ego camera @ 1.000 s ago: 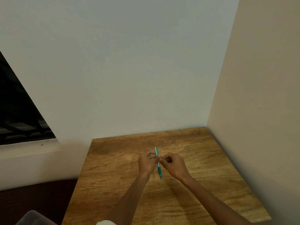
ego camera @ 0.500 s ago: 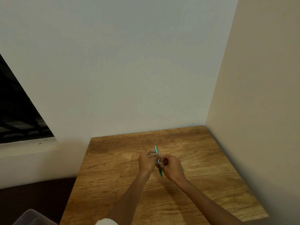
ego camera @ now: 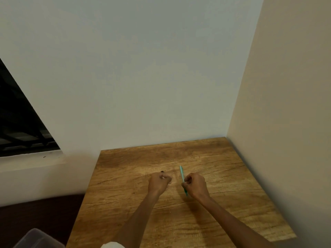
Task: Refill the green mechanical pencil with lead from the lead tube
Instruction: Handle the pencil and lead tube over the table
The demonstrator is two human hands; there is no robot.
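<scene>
The right hand [ego camera: 196,185] pinches the slim green mechanical pencil [ego camera: 182,174] mid-barrel above the wooden tabletop [ego camera: 232,176]; the left hand [ego camera: 159,182], apart, curls round a small object, too blurred to identify.

Wooden table [ego camera: 206,221] in wall corner; grain surface, dark cracks.

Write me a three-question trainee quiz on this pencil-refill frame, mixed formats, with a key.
1. True or false: the right hand holds the green pencil.
2. Multiple choice: where is the left hand? A) gripping the pencil too; B) apart from the pencil, curled round a small item too small to identify; C) flat on the table.
3. Fill in: the pencil stands roughly ____, not lying on the table.

Key: 1 true. 2 B. 3 upright.
</scene>
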